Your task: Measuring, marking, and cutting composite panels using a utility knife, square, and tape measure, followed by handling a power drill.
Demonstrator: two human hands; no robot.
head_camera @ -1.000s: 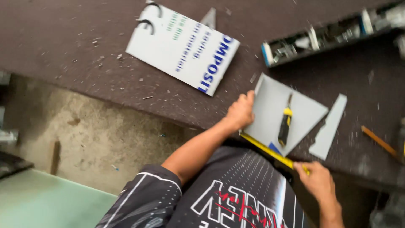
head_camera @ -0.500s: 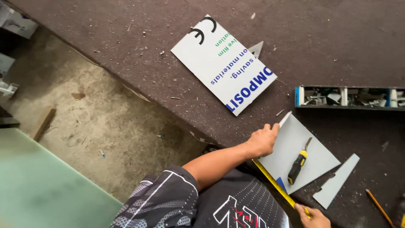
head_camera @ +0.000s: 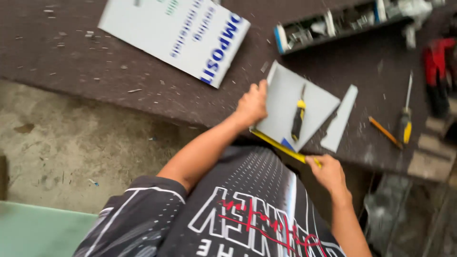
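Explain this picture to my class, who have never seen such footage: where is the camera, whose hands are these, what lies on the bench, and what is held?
There is no machine here: a person works with two bare hands, and the one camera sits on that person's head, looking down over their dark printed shirt.

The left hand presses on the edge of a grey panel piece at the rim of a dark brown workbench. The right hand pinches the end of a yellow strip, perhaps a ruler or tape, that runs under the panel's near edge.

A yellow and black utility knife lies on the panel. Beside it lies a narrow grey offcut. Farther out are a white printed panel, a long tray of small parts, a pencil, a screwdriver and a red tool, too blurred to name.
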